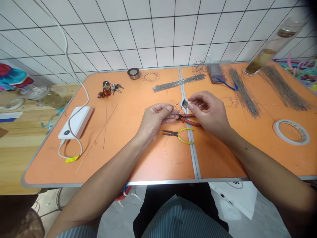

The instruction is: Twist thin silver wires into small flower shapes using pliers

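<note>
Head view: two forearms reach in from the near left and near right corners and converge above the middle of the orange table (153, 167).
Left forearm (116, 158): slants from near left toward the far right, rising to the wrist.
Right forearm (255, 157): slants from near right toward the far left, a mirror of the other.
Yellow-handled pliers (182, 135): on the table just nearer than the hands, jaws pointing left, handles spread to the right across the seam.
Red-handled pliers (189, 121): between the hands, head toward the left fingertips, handles running right to the right hand's underside; whether that hand touches them, I cannot tell.
Left hand (154, 118): back turned up, fingers bent, thumb pressed toward the forefinger.
Left grip: narrow, pinching a thin bent wire (172, 116).
Wire: at the left fingertips, its loops showing beside the pliers' head.
Right hand (211, 112): arched, fingers curled, thumb and forefinger pointing left.
Right grip: thumb and forefinger close together; whether anything is held, I cannot tell.
White round piece (184, 103): just left of the right fingertips, over the seam, a dark shape at its centre.
Straight wire bundle (178, 83): farther off, laid across the seam.
</note>
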The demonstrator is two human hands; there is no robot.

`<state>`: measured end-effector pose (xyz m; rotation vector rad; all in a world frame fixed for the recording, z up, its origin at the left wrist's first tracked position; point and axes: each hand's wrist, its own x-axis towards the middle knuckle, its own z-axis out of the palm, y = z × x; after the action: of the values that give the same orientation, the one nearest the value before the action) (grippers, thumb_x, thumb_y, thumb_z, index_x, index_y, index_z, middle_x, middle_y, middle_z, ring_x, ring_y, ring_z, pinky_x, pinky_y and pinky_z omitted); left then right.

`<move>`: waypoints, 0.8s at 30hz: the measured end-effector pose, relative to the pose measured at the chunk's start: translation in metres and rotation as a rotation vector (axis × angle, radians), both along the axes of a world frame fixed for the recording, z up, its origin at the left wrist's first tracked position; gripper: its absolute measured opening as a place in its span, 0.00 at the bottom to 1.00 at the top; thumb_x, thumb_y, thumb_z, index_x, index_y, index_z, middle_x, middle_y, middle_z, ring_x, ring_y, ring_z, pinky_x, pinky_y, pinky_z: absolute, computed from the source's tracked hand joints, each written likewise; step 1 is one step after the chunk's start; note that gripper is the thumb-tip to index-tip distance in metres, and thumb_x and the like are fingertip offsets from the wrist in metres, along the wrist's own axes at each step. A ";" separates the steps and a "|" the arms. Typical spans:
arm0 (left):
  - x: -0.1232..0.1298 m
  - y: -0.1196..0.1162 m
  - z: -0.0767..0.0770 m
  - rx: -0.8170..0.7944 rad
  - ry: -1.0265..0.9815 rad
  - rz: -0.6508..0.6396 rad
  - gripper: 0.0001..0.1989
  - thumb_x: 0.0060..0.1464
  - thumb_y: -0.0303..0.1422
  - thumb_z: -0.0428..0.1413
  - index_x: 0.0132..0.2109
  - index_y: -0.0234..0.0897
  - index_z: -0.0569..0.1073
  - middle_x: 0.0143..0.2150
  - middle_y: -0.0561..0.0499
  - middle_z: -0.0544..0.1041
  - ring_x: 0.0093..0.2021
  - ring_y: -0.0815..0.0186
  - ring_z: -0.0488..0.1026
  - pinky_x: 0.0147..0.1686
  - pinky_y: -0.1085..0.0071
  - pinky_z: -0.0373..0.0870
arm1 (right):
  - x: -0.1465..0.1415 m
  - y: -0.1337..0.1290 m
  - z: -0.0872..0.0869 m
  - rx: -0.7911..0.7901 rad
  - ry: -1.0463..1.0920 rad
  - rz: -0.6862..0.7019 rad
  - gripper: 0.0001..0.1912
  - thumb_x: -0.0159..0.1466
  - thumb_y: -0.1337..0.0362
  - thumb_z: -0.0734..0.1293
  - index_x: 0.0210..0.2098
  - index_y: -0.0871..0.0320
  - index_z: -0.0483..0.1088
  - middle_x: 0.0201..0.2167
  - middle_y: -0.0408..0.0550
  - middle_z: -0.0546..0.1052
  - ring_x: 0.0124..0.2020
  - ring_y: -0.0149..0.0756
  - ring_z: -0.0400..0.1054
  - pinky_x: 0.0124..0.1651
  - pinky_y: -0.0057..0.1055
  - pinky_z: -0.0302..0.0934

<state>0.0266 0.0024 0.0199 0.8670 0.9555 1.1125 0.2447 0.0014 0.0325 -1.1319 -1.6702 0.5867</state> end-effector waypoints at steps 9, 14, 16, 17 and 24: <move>0.002 -0.005 0.002 0.059 0.043 -0.034 0.18 0.53 0.44 0.77 0.43 0.36 0.85 0.43 0.44 0.90 0.38 0.63 0.87 0.42 0.70 0.83 | 0.000 0.000 -0.015 0.313 -0.338 0.051 0.08 0.74 0.67 0.69 0.45 0.52 0.83 0.39 0.50 0.81 0.39 0.41 0.74 0.40 0.37 0.67; 0.002 -0.005 0.000 0.028 0.025 -0.049 0.18 0.53 0.43 0.77 0.42 0.36 0.84 0.42 0.44 0.90 0.41 0.61 0.88 0.45 0.67 0.84 | 0.000 0.001 -0.021 0.331 -0.383 0.029 0.10 0.73 0.70 0.68 0.46 0.53 0.82 0.41 0.50 0.81 0.39 0.39 0.74 0.38 0.35 0.65; 0.001 -0.004 -0.001 0.025 0.029 -0.046 0.18 0.53 0.44 0.77 0.42 0.36 0.84 0.42 0.44 0.90 0.41 0.60 0.88 0.45 0.67 0.84 | 0.000 0.000 -0.021 0.330 -0.391 0.040 0.11 0.73 0.71 0.68 0.46 0.53 0.82 0.41 0.50 0.80 0.39 0.39 0.74 0.38 0.35 0.65; 0.001 -0.004 -0.002 0.025 0.031 -0.047 0.18 0.53 0.44 0.77 0.41 0.36 0.84 0.42 0.44 0.90 0.41 0.60 0.88 0.45 0.67 0.84 | -0.001 -0.001 -0.021 0.328 -0.395 0.051 0.12 0.73 0.72 0.67 0.46 0.52 0.82 0.42 0.50 0.80 0.39 0.39 0.74 0.38 0.35 0.66; 0.002 -0.004 -0.001 0.039 0.005 -0.042 0.20 0.50 0.43 0.79 0.41 0.35 0.84 0.39 0.46 0.89 0.36 0.63 0.86 0.44 0.68 0.84 | -0.003 -0.006 -0.017 0.315 -0.394 0.157 0.17 0.71 0.77 0.63 0.46 0.54 0.81 0.42 0.50 0.79 0.39 0.37 0.75 0.41 0.34 0.69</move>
<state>0.0286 -0.0016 0.0185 0.9184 0.9179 1.0968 0.2416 -0.0047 0.0150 -0.9302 -2.1163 0.1873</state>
